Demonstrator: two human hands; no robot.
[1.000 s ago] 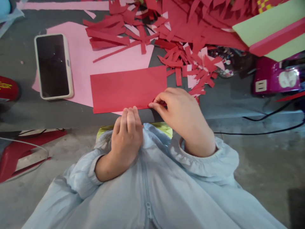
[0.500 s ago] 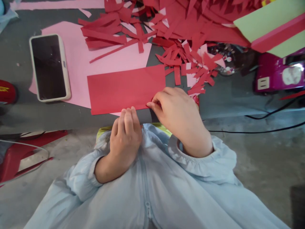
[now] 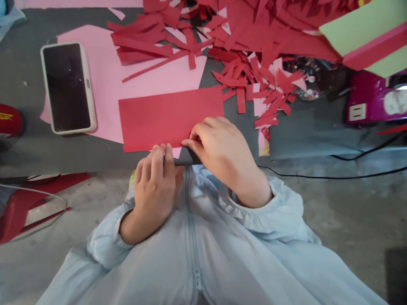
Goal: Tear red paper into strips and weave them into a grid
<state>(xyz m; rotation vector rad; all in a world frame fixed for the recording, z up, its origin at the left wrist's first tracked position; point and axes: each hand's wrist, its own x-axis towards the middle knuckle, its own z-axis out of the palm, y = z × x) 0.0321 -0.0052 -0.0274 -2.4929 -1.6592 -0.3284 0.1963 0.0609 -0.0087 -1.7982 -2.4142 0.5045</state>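
A red paper rectangle [image 3: 168, 116] lies flat near the table's front edge, partly over a larger pink sheet [image 3: 98, 76]. My right hand [image 3: 222, 152] rests at the paper's lower right, thumb and forefinger pinched on its near edge. Just left of it, my left hand [image 3: 155, 182] has its fingers extended, the fingertips touching the near edge of the red paper. The thumb of my left hand is mostly hidden behind the fingers. Cut red strips [image 3: 146, 38] lie on the pink sheet beyond the rectangle.
A phone [image 3: 67, 88] lies on the left of the dark table [image 3: 299, 131]. Red and pink scraps [image 3: 270, 89] are heaped beyond and right of my hands. A purple box [image 3: 369, 99], a green sheet [image 3: 375, 25] and a black cable [image 3: 305, 177] are at the right.
Both my hands have shifted left along the near edge of the red paper. The table's contents appear slightly further right in the view.
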